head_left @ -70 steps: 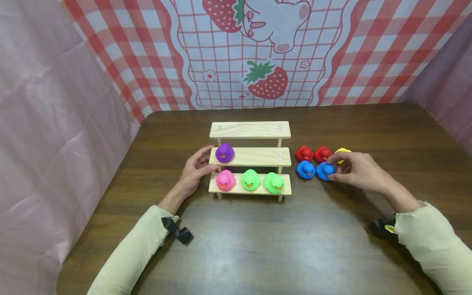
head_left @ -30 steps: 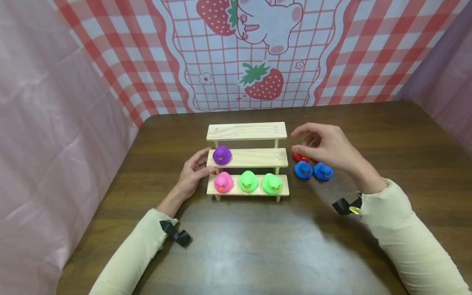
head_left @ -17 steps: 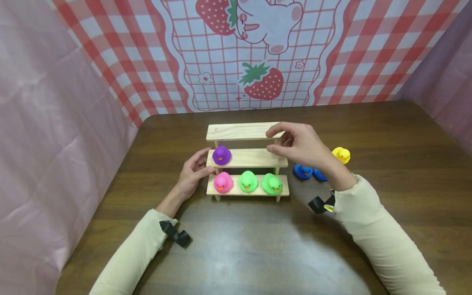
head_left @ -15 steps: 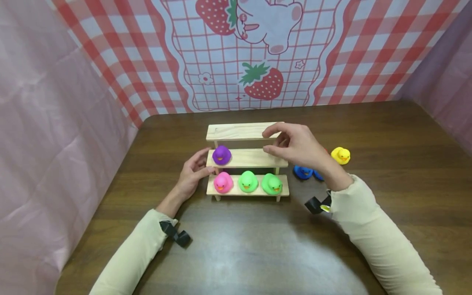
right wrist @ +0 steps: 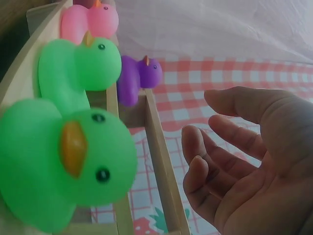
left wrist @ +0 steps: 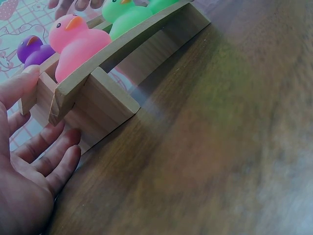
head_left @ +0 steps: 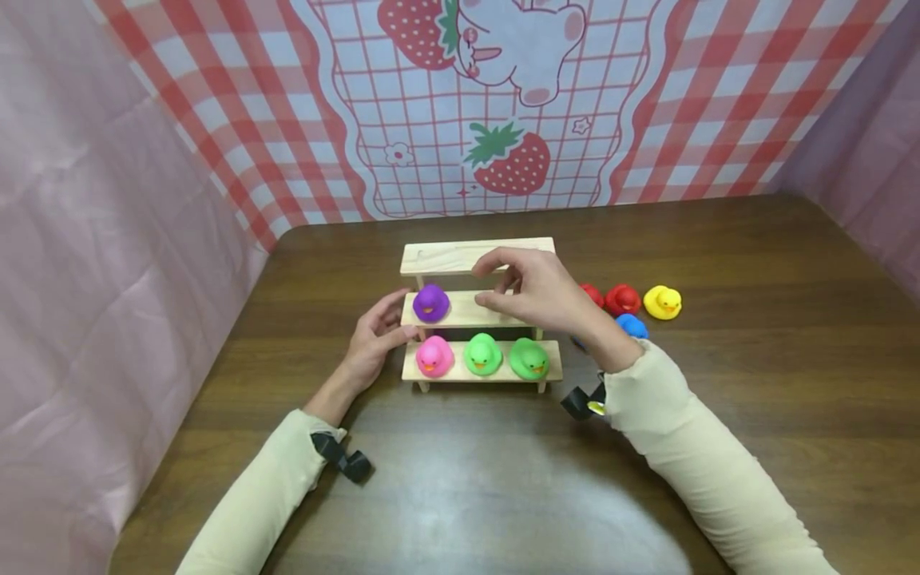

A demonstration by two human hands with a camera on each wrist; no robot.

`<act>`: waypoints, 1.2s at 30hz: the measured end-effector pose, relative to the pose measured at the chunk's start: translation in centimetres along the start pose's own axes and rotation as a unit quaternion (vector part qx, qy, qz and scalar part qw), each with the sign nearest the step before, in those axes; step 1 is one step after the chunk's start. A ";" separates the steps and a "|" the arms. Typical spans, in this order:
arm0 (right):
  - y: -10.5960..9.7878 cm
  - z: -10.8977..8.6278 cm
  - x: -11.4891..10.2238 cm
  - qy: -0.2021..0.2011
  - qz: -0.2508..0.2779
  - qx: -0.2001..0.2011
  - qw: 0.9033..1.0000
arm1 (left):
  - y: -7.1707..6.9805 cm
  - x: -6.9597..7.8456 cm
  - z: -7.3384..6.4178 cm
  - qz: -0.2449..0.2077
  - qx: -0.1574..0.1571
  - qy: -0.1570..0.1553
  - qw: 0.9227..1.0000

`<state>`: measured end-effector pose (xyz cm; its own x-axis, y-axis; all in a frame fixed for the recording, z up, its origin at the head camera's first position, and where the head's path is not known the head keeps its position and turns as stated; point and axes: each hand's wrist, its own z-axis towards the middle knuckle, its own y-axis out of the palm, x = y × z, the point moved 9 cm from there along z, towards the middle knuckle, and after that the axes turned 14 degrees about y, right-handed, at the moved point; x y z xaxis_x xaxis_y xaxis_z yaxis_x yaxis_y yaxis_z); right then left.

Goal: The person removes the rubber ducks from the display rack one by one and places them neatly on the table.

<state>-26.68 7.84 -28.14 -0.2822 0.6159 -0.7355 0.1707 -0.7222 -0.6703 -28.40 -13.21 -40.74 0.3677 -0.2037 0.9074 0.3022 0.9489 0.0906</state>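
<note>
A three-tier wooden stand [head_left: 440,257] bears a purple rubber duck [head_left: 431,303] on its middle shelf. Along the bottom shelf sit a pink duck [head_left: 434,357] and two green ducks [head_left: 482,354]. My left hand [head_left: 372,337] holds the stand's left end; in the left wrist view the thumb lies on the middle shelf's end with the index finger under it. My right hand [head_left: 535,289] hovers over the middle shelf, right of the purple duck. Its fingers are loosely curved, and the right wrist view shows nothing between them and the thumb.
Right of the stand, a yellow duck [head_left: 663,303], two red ducks [head_left: 622,300] and a blue duck [head_left: 632,326] sit on the brown table [head_left: 755,319]; a second blue one is mostly hidden by my right wrist. A checked strawberry backdrop [head_left: 510,160] stands behind the table.
My right hand has left the blue duck at the right, lifted, and moved left over the stand with nothing in it. The left hand has stayed at the stand's left end.
</note>
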 end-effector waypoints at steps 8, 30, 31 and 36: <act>1.7 0.8 -1.4 -0.003 0.005 -0.024 1.000 | -0.1 0.0 -0.1 -0.006 0.004 -0.003 1.000; 5.0 2.5 -2.9 -0.011 -0.021 -0.034 0.999 | 0.2 -0.1 0.0 -0.018 -0.003 -0.001 1.000; 5.1 2.6 -3.0 -0.011 -0.024 -0.034 0.999 | 0.2 -0.1 0.0 -0.019 -0.003 -0.001 1.000; 5.7 2.7 -3.2 -0.009 -0.035 -0.043 0.998 | 0.2 -0.1 -0.1 -0.019 -0.002 -0.006 1.000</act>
<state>-27.38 0.92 -29.39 -0.3127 0.6577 -0.6853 0.2299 -0.6476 -0.7265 -28.29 -13.02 -40.86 0.3459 -0.2376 0.9077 0.3191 0.9395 0.1243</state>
